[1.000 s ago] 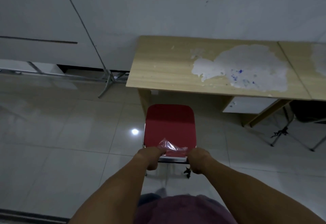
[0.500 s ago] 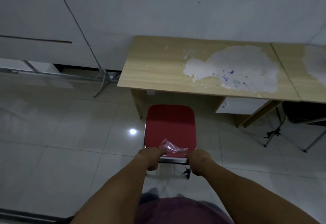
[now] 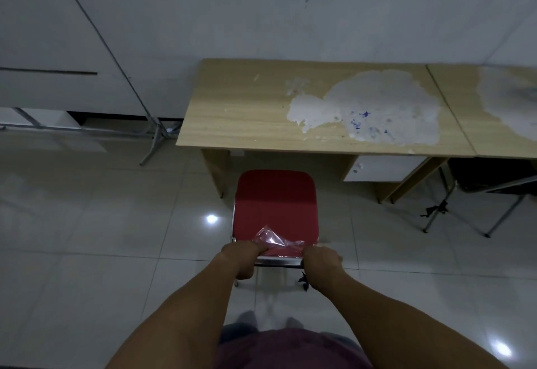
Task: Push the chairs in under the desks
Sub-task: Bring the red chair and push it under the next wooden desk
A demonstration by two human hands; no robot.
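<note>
Near the desk (image 3: 261, 118), the red chair (image 3: 276, 203) stands just short of its opening; left hand (image 3: 242, 261) and right hand (image 3: 321, 264) clasp the backrest (loose plastic between them). Push straight, evenly, clear of the desk's left leg.

Red chair (image 3: 275, 203), tan wood-grain desk (image 3: 261, 113) blotched white with blue specks.

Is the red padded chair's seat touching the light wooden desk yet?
Apart. The head view shows floor and desk leg visible between the red chair seat front edge and the wooden desk.
</note>
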